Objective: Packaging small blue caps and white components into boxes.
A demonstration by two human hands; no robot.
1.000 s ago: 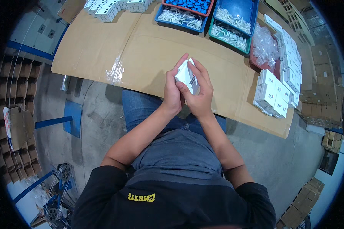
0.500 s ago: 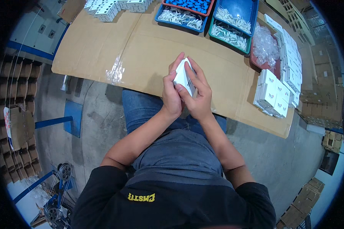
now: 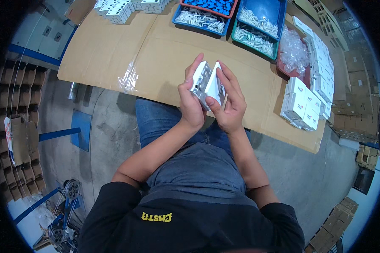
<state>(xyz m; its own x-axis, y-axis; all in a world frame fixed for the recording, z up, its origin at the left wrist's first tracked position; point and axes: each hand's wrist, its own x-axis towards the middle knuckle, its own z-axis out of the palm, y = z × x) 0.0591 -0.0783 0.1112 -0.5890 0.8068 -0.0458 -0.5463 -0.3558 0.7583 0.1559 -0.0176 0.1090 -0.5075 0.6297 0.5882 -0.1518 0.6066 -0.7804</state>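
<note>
Above the table's near edge I hold a small white case in two parts, spread apart in a narrow V. My left hand (image 3: 190, 99) is closed round a white piece with a grey, moulded inner side (image 3: 201, 79). My right hand (image 3: 231, 105) grips a smooth white cover (image 3: 214, 87), its thumb across the lower part and fingers along the outer side. Whether the two parts touch at the bottom is hidden by my fingers.
Cardboard covers the table (image 3: 114, 55). Along the back stand a blue tray (image 3: 219, 33) of white pins, a red tray of blue pieces (image 3: 213, 5), and a green tray (image 3: 257, 52). At right are clear plastic bags (image 3: 293, 50) and stacked white boxes (image 3: 302, 105). White blocks (image 3: 119, 12) sit back left.
The case, closed between my hands before, now stands parted, its grey inner side showing. My right hand has shifted slightly right and turned outward.
</note>
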